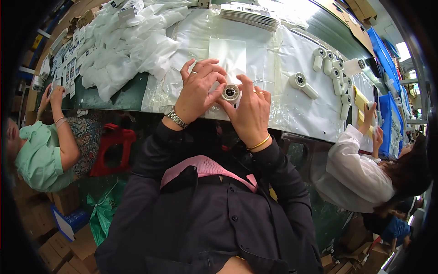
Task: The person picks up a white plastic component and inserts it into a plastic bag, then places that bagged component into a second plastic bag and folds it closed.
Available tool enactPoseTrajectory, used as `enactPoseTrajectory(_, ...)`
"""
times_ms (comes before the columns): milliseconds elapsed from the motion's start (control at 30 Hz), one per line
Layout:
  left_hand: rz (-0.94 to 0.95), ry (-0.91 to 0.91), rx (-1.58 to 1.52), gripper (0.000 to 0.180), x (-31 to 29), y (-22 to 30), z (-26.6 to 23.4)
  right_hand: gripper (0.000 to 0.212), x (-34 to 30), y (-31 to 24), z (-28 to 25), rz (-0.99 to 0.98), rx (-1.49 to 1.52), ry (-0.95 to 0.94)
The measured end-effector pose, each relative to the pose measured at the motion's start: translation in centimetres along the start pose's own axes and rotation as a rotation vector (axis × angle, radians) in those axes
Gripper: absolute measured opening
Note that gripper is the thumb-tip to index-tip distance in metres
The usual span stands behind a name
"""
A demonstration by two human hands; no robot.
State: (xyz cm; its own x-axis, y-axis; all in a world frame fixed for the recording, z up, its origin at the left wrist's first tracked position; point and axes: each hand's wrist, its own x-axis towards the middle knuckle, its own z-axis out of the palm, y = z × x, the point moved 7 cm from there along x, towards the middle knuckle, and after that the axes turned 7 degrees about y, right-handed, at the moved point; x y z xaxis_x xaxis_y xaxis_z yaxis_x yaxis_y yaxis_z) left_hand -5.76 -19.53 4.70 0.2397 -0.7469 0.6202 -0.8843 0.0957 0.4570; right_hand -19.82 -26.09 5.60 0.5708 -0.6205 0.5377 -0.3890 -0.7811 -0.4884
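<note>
Both my hands meet near the table's front edge around a small white hand-held fan (230,93), its round head with a dark centre facing up. My left hand (199,87), with a ring and a metal watch, grips the fan's left side. My right hand (250,109), with a gold bangle, holds it from the right and below. Under them lies a clear plastic sheet (283,64) over the table, and a flat white bag (228,54) sits just beyond my fingers.
A loose white fan (302,85) lies to the right, with several more fans (335,73) farther right. Crumpled white bags (123,45) pile at the left. A stack of flat cartons (250,13) sits at the back. Seated people work at left (39,155) and right (360,173).
</note>
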Motion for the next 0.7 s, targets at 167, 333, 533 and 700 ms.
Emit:
enactPoseTrajectory(167,-0.001,0.008,-0.074,0.009,-0.4,0.2,0.0,0.059,0.5,0.3,-0.5,-0.088,-0.193,0.121)
enactPoseTrajectory(333,-0.045,0.089,-0.1,0.018,-0.5,0.4,-0.5,0.054,0.8,1.5,0.2,-0.073,-0.119,0.082)
enactPoseTrajectory(533,-0.821,0.041,-0.476,0.066,-4.4,-1.5,-0.3,0.052,-0.1,1.4,-0.6,0.003,-0.058,0.043)
enactPoseTrajectory(700,-0.729,-0.075,-0.608,0.083,-6.0,0.3,0.6,0.051,-1.4,1.2,-1.0,0.005,-0.029,-0.005)
